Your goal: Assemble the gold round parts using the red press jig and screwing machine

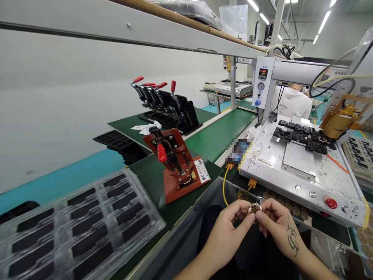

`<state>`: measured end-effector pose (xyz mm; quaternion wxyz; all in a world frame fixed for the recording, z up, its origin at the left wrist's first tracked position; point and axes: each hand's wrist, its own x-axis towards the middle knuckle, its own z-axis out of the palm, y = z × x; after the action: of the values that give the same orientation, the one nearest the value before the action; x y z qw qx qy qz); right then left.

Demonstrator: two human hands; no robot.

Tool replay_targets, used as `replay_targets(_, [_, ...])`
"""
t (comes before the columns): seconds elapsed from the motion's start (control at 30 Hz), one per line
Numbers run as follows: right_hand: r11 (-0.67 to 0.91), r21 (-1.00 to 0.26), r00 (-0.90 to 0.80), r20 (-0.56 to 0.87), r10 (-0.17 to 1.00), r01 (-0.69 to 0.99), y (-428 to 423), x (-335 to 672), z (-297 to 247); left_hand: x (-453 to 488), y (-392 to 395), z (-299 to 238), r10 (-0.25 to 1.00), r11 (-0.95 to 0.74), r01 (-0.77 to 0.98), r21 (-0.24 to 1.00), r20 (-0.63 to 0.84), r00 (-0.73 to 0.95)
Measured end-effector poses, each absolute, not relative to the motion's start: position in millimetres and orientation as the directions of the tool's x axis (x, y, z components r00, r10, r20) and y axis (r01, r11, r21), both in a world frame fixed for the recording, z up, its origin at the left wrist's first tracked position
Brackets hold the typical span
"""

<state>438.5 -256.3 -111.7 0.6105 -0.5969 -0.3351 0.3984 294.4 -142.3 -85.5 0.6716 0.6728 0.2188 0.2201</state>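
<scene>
A small shiny gold-coloured metal piece, like a watch case [254,209], is pinched between the fingers of both hands. My left hand [233,227] grips its left side with thumb and forefinger. On its right side, my right hand [275,219] holds it with the thumb in front. Both hands are above my lap, in front of the white machine [262,171]. Part of the piece is hidden by the fingertips. Left of the hands, a red clamp fixture [177,190] with a red-handled toggle lever stands on the green bench.
A clear plastic tray [101,217] with dark inserts lies at the left. Several black toggle clamps [166,103] stand behind the red fixture. A green conveyor belt [221,130] runs away from me. Black fixture plates [301,136] sit on the machine bed. A person in white [293,101] is beyond.
</scene>
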Motion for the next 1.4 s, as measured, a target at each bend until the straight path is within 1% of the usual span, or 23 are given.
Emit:
replay_targets(0.17, [0.012, -0.995, 0.447, -0.033, 0.894, -0.097, -256, 438, -114, 295, -145, -86, 0.6, -0.101, 0.021, 0.995, 0.044, 0.798])
replay_targets(0.27, [0.006, -0.998, 0.453, -0.026, 0.891, -0.067, -256, 439, -115, 294, -145, -84, 0.604, -0.118, 0.021, 0.993, 0.055, 0.795])
replay_targets(0.33, [0.016, -1.0, 0.451, 0.014, 0.893, 0.0, -257, 442, -110, 293, -142, -79, 0.593, -0.089, 0.022, 0.996, 0.035, 0.804])
replay_targets(0.4, [0.07, -0.987, 0.378, 0.119, 0.918, 0.142, -256, 447, -102, 292, -136, -73, 0.581, -0.056, 0.04, 0.998, 0.0, 0.814])
replay_targets(0.47, [0.158, -0.919, 0.202, 0.242, 0.949, 0.362, -253, 453, -92, 289, -130, -66, 0.578, -0.038, 0.065, 0.997, -0.031, 0.815])
replay_targets(0.53, [0.266, -0.786, 0.02, 0.334, 0.942, 0.558, -246, 457, -83, 285, -125, -59, 0.579, -0.031, 0.074, 0.997, -0.042, 0.814])
replay_targets(0.57, [0.318, -0.717, -0.036, 0.379, 0.925, 0.62, -241, 458, -79, 282, -124, -56, 0.584, -0.035, 0.077, 0.996, -0.042, 0.811])
replay_targets(0.67, [0.425, -0.59, -0.095, 0.507, 0.857, 0.686, -224, 453, -71, 271, -122, -46, 0.631, -0.105, 0.107, 0.989, -0.017, 0.776])
replay_targets(0.77, [0.467, -0.536, -0.094, 0.581, 0.808, 0.703, -204, 445, -70, 257, -113, -27, 0.643, -0.234, 0.154, 0.96, 0.034, 0.766])
replay_targets(0.8, [0.467, -0.526, -0.075, 0.603, 0.794, 0.711, -198, 444, -71, 251, -105, -18, 0.657, -0.305, 0.164, 0.938, 0.082, 0.75])
replay_targets(0.83, [0.454, -0.525, -0.043, 0.619, 0.784, 0.72, -191, 443, -71, 246, -95, -8, 0.68, -0.4, 0.176, 0.899, 0.163, 0.715])
replay_targets(0.87, [0.431, -0.535, -0.003, 0.625, 0.781, 0.727, -185, 444, -72, 240, -82, 2, 0.698, -0.518, 0.193, 0.833, 0.281, 0.659])
replay_targets(0.9, [0.401, -0.559, 0.042, 0.619, 0.785, 0.726, -180, 445, -72, 235, -66, 12, 0.685, -0.643, 0.213, 0.735, 0.428, 0.59])
replay_targets(0.93, [0.373, -0.592, 0.087, 0.604, 0.792, 0.715, -176, 448, -71, 230, -48, 20, 0.624, -0.76, 0.239, 0.605, 0.574, 0.531])
replay_targets(0.97, [0.349, -0.633, 0.126, 0.581, 0.804, 0.691, -172, 450, -70, 227, -30, 25, 0.515, -0.854, 0.244, 0.459, 0.684, 0.516])
replay_targets(1.0, [0.331, -0.675, 0.155, 0.553, 0.819, 0.66, -169, 453, -68, 224, -12, 28, 0.382, -0.924, 0.213, 0.317, 0.742, 0.552])
replay_targets(1.03, [0.32, -0.713, 0.175, 0.527, 0.832, 0.624, -168, 457, -66, 222, 3, 28, 0.26, -0.966, 0.172, 0.195, 0.746, 0.613])
replay_targets(1.07, [0.317, -0.745, 0.19, 0.507, 0.841, 0.587, -166, 460, -63, 222, 16, 26, 0.164, -0.986, 0.127, 0.106, 0.73, 0.663])
replay_targets(1.1, [0.316, -0.772, 0.206, 0.493, 0.845, 0.552, -166, 462, -61, 222, 24, 24, 0.104, -0.994, 0.088, 0.059, 0.706, 0.701])
replay_targets(1.13, [0.317, -0.794, 0.221, 0.483, 0.847, 0.519, -165, 465, -59, 223, 30, 22, 0.092, -0.996, 0.07, 0.06, 0.696, 0.712])
replay_targets(1.2, [0.32, -0.829, 0.25, 0.466, 0.849, 0.458, -163, 468, -55, 228, 34, 25, 0.158, -0.987, 0.077, 0.144, 0.726, 0.669])
replay_targets(1.3, [0.307, -0.875, 0.271, 0.42, 0.866, 0.374, -152, 466, -53, 235, 41, 54, 0.378, -0.921, 0.113, 0.374, 0.782, 0.495])
replay_targets(1.4, [0.273, -0.915, 0.274, 0.355, 0.894, 0.296, -134, 456, -59, 234, 67, 88, 0.636, -0.758, 0.072, 0.649, 0.708, 0.307])
